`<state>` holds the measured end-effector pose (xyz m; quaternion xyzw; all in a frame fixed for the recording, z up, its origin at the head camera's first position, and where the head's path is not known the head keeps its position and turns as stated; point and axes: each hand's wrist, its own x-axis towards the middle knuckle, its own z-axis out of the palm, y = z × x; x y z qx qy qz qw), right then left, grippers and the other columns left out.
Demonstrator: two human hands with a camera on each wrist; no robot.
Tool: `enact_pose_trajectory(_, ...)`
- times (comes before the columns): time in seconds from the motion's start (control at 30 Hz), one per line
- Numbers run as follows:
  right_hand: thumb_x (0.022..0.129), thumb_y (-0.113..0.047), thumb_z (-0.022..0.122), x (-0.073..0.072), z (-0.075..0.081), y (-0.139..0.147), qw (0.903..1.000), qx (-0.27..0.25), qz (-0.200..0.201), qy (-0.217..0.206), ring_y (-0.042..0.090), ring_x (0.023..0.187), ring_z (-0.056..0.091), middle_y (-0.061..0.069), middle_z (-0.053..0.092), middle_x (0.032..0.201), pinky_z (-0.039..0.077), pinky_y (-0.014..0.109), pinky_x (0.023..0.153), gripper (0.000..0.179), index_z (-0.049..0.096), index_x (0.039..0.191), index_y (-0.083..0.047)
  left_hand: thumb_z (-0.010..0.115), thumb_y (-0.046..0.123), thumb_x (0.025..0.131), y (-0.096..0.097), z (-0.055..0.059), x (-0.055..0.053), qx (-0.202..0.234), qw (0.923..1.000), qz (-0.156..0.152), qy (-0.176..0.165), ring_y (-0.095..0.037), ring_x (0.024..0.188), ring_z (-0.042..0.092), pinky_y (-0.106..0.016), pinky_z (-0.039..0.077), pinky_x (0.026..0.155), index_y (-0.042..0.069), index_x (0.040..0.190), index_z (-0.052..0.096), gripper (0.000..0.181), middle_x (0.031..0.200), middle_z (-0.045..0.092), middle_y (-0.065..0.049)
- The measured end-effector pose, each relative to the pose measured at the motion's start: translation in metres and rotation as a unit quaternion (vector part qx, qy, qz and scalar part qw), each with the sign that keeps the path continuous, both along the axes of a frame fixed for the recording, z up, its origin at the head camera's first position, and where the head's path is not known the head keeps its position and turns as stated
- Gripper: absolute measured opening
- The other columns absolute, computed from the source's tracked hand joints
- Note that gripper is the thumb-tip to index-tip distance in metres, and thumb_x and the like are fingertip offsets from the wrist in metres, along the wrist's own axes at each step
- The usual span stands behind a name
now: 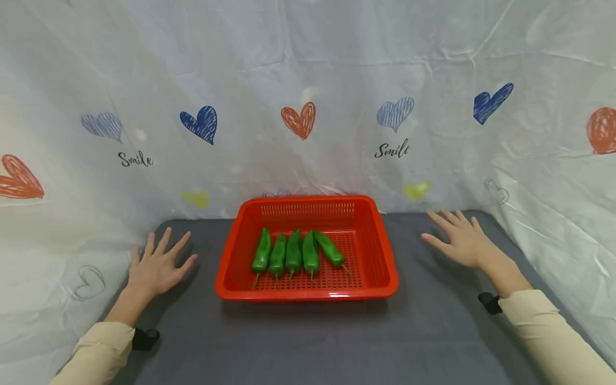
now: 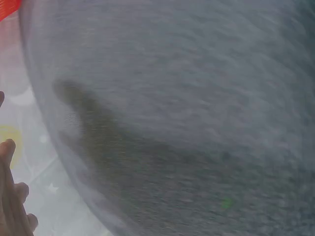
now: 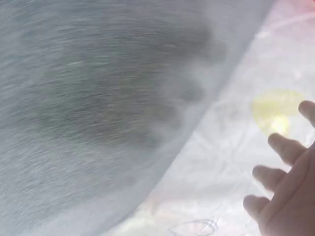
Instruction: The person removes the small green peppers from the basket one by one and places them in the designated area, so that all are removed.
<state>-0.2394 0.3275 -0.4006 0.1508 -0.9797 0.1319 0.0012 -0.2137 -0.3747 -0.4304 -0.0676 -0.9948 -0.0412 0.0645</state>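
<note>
Several green peppers (image 1: 294,252) lie side by side in a red plastic basket (image 1: 308,294), their stems pointing toward the near rim. To the left of the basket, my left hand (image 1: 156,270) is held over the table with its fingers spread, holding nothing. On the other side my right hand (image 1: 462,239) is likewise spread, apart from the basket and with nothing in it. The left wrist view shows some fingers (image 2: 9,150) at its left edge; the right wrist view has part of the right hand (image 3: 290,191) at its lower right.
A dark grey table (image 1: 308,342) lies beneath the basket. Behind and beside it hangs a white sheet (image 1: 337,69) printed with hearts and the word Smile. A dark band (image 1: 144,339) sits at the left wrist, another dark piece (image 1: 490,302) at the right.
</note>
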Motion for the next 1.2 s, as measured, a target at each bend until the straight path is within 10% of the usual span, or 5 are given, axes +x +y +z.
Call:
enact_pose_trajectory(0.33, 0.106, -0.043, 0.054, -0.007, 0.031, -0.015, 0.9854, -0.169, 0.018, -0.01, 0.049, 0.137, 0.037, 0.027, 0.036, 0.155, 0.029, 0.067, 0.106, 0.069, 0.035, 0.155, 0.002, 0.037, 0.049, 0.109, 0.004, 0.027, -0.01, 0.161, 0.9857, -0.027, -0.042, -0.063, 0.137, 0.021, -0.076, 0.021, 0.102, 0.002, 0.16, 0.025, 0.07, 0.156, 0.021, -0.038)
enact_pose_trajectory(0.67, 0.103, -0.021, 0.064, -0.011, 0.057, -0.048, 0.9433, -0.325, 0.057, 0.033, 0.019, 0.102, 0.068, 0.013, 0.066, 0.126, 0.053, 0.023, 0.084, 0.036, 0.063, 0.134, -0.003, 0.039, 0.039, 0.111, 0.026, 0.052, -0.019, 0.409, 0.9072, -0.073, -0.066, -0.04, 0.126, 0.054, -0.054, 0.049, 0.096, -0.001, 0.156, 0.031, 0.061, 0.147, 0.045, -0.031)
enact_pose_trajectory(0.9, 0.101, -0.026, 0.067, -0.025, 0.067, -0.081, 0.9272, -0.37, 0.059, 0.014, 0.018, 0.1, 0.069, 0.01, 0.067, 0.124, 0.055, 0.027, 0.085, 0.038, 0.064, 0.132, -0.004, 0.053, 0.037, 0.107, 0.049, 0.057, -0.028, 0.536, 0.8388, -0.058, -0.078, -0.009, 0.109, 0.065, -0.032, 0.054, 0.088, 0.005, 0.155, 0.034, 0.061, 0.143, 0.05, -0.022)
enact_pose_trajectory(1.2, 0.1, -0.029, 0.068, -0.04, 0.075, -0.115, 0.8947, -0.437, 0.082, -0.037, 0.032, 0.114, 0.063, 0.014, 0.062, 0.131, 0.053, 0.043, 0.092, 0.042, 0.062, 0.133, -0.002, 0.059, 0.033, 0.105, 0.086, 0.042, -0.035, 0.568, 0.8071, -0.072, -0.144, -0.042, 0.132, 0.047, -0.053, 0.045, 0.101, 0.011, 0.155, 0.035, 0.06, 0.153, 0.04, -0.023)
